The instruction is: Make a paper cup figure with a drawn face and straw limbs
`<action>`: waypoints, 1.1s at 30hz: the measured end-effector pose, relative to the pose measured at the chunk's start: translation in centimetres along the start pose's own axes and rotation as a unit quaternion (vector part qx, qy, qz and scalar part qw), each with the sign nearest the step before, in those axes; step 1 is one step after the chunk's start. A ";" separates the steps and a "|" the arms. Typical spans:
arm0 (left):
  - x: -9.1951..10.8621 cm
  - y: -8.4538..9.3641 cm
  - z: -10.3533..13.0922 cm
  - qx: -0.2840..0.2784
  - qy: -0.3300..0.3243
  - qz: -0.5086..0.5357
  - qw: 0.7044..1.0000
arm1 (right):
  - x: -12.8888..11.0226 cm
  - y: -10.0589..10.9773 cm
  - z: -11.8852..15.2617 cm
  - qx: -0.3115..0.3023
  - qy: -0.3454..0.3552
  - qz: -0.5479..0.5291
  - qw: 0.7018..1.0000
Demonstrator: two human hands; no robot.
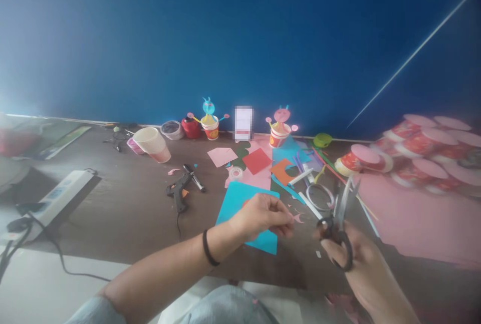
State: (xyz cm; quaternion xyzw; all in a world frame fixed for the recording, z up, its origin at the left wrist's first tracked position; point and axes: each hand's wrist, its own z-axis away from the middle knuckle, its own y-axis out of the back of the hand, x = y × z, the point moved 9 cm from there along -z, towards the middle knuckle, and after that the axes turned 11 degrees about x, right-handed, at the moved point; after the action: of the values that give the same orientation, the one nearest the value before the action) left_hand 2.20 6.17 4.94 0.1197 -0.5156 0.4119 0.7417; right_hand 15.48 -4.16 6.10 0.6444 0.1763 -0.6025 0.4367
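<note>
My right hand (363, 251) grips a pair of scissors (341, 206) by the black handles, with the blades pointing up and spread apart. My left hand (263, 216) is closed in a pinch over a bright blue sheet of paper (230, 206); what its fingers hold, if anything, I cannot make out. A sliver of a reddish piece shows on the blue sheet behind that hand. Small pink paper scraps (298, 218) lie just beyond the left fingertips. A roll of tape (320, 197) rests on the table near the scissors.
A glue gun (182, 189) lies left of the blue sheet, and a power strip (62, 201) farther left. Two decorated cup figures (212, 127) (280, 134) stand by the wall. Red paper cups (432, 141) are piled on the right, behind a large pink sheet (424, 214).
</note>
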 end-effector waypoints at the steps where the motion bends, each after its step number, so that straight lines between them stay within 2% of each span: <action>1: 0.1 -0.1 0.1 0.002 -0.012 -0.026 1.000 | -0.8 -0.2 -0.3 0.008 0.022 0.010 1.000; 4: 0.6 -0.5 0.4 0.008 -0.048 -0.092 0.995 | -2.9 -1.7 -0.8 -0.012 0.063 0.027 0.998; 7: 0.7 -0.5 0.6 0.019 -0.061 -0.122 0.990 | -4.2 -3.1 -0.6 -0.029 0.072 -0.006 0.997; 11: 0.9 -0.2 0.8 0.037 -0.077 -0.157 0.984 | -4.1 -4.1 -0.4 -0.043 0.067 -0.028 0.996; 18: 1.7 0.2 1.5 0.061 -0.103 -0.235 0.965 | -4.3 -4.5 -0.5 -0.038 0.127 0.062 0.989; 21: 1.7 0.4 1.4 0.066 -0.109 -0.246 0.961 | -4.6 -4.6 -0.5 -0.039 0.128 0.050 0.990; 26: 1.2 0.4 1.1 0.065 -0.085 -0.158 0.981 | -4.3 -4.9 -0.9 -0.021 0.083 -0.064 0.994; 29: 0.5 0.1 1.2 0.069 -0.065 -0.067 0.993 | -4.1 -4.5 -1.0 0.038 0.083 -0.081 0.992; 33: -0.3 -0.3 1.6 0.088 -0.065 0.049 0.993 | -3.7 -3.7 -0.7 0.134 0.086 -0.056 0.986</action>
State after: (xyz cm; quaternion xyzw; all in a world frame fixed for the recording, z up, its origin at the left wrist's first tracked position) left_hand 1.33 4.88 5.43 0.1859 -0.5299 0.4828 0.6719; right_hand 12.38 -0.44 8.22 0.7355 0.1672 -0.5864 0.2952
